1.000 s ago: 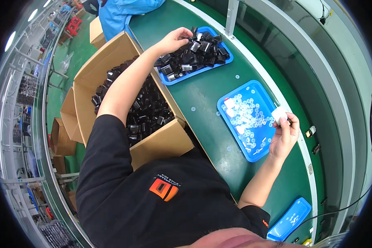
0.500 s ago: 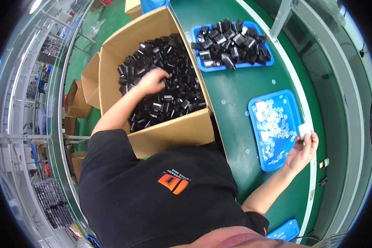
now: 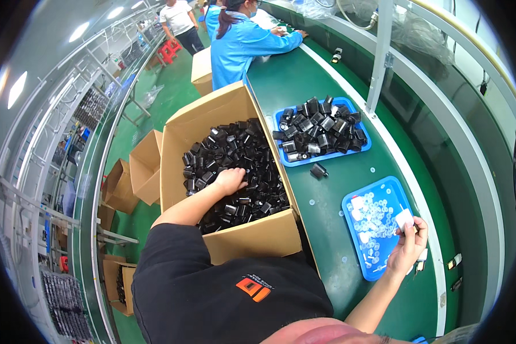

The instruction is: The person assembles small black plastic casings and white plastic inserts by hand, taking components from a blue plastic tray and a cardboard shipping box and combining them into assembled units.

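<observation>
With our left hand (image 3: 230,181) the nearer, we have the black parts (image 3: 259,176) directly under and around it in the box (image 3: 252,240), axes pointing every way, and cannot tell whether its curled fingers grip one, while our right hand (image 3: 408,245) pinches a white piece (image 3: 404,218) over the tray (image 3: 389,187)'s right edge.

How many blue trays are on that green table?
2 clearly: a far tray heaped with black parts, and a near tray of clear discs by the right hand. A blue sliver at the bottom edge may be a third, cut off.
</observation>
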`<state>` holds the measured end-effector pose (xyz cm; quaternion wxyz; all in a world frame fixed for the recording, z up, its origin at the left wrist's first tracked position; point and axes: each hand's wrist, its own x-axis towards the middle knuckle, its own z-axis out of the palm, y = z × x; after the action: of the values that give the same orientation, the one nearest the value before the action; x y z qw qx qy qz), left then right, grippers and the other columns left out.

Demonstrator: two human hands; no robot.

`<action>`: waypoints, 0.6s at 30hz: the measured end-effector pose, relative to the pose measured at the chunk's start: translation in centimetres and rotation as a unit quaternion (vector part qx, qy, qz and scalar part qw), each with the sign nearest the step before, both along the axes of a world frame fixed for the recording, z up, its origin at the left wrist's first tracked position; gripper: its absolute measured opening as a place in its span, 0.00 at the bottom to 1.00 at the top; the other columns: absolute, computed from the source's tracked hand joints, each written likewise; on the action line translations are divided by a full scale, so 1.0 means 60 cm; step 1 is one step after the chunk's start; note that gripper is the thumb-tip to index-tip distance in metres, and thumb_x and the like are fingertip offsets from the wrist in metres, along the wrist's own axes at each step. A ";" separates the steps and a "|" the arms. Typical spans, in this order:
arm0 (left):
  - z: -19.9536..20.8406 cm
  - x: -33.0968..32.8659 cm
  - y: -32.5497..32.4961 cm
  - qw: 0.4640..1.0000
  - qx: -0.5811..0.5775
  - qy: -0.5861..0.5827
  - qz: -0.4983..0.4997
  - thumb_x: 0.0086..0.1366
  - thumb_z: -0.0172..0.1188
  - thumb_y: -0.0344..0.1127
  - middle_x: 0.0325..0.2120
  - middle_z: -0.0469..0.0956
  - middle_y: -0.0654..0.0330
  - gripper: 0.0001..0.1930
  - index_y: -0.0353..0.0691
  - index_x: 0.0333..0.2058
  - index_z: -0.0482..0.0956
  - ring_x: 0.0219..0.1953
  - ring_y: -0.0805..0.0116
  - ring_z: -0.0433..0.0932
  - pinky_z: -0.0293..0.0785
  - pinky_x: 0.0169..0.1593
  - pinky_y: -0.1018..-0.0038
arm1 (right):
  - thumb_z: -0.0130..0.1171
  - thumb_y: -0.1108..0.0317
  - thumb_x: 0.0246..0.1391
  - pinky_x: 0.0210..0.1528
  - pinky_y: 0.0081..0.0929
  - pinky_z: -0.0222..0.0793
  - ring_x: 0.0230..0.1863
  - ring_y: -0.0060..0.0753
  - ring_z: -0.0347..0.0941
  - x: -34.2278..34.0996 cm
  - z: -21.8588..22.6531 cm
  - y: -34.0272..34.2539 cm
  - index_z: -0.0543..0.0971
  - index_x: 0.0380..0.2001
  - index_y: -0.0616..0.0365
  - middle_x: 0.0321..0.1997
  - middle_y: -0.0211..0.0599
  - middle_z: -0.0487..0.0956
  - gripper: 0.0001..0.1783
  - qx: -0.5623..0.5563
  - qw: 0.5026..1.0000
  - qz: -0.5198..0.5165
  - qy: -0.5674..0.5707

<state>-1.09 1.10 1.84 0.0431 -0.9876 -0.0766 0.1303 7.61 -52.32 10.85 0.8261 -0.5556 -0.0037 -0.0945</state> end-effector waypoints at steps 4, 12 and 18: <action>0.144 0.033 -0.065 0.880 -0.422 -0.108 0.189 0.67 0.56 0.50 0.26 0.80 0.53 0.20 0.34 0.37 0.74 0.25 0.65 0.81 0.77 0.29 0.70 | 0.59 0.76 0.55 0.37 0.19 0.69 0.35 0.23 0.73 0.011 -0.006 0.000 0.73 0.46 0.62 0.39 0.35 0.76 0.14 0.017 1.000 -0.006 -0.010; 0.309 0.113 -0.269 0.305 -0.938 -0.015 0.165 0.73 0.49 0.49 0.24 0.64 0.66 0.17 0.40 0.40 0.74 0.25 0.75 0.62 0.63 0.29 0.79 | 0.57 0.75 0.58 0.39 0.27 0.78 0.39 0.36 0.79 -0.001 0.021 0.005 0.70 0.49 0.59 0.43 0.42 0.78 0.15 0.115 0.988 0.100 0.027; 0.304 0.170 -0.432 0.283 -0.931 0.005 0.229 0.71 0.52 0.39 0.39 0.75 0.56 0.11 0.44 0.49 0.72 0.23 0.74 0.65 0.67 0.26 0.79 | 0.56 0.80 0.56 0.39 0.29 0.82 0.40 0.44 0.81 -0.002 0.014 0.009 0.72 0.48 0.62 0.45 0.49 0.78 0.16 0.229 0.967 0.109 0.023</action>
<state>9.12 -24.85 20.10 -0.9369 -0.3019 -0.1265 0.1230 7.47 -51.76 11.70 0.9364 -0.3500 -0.0232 0.0109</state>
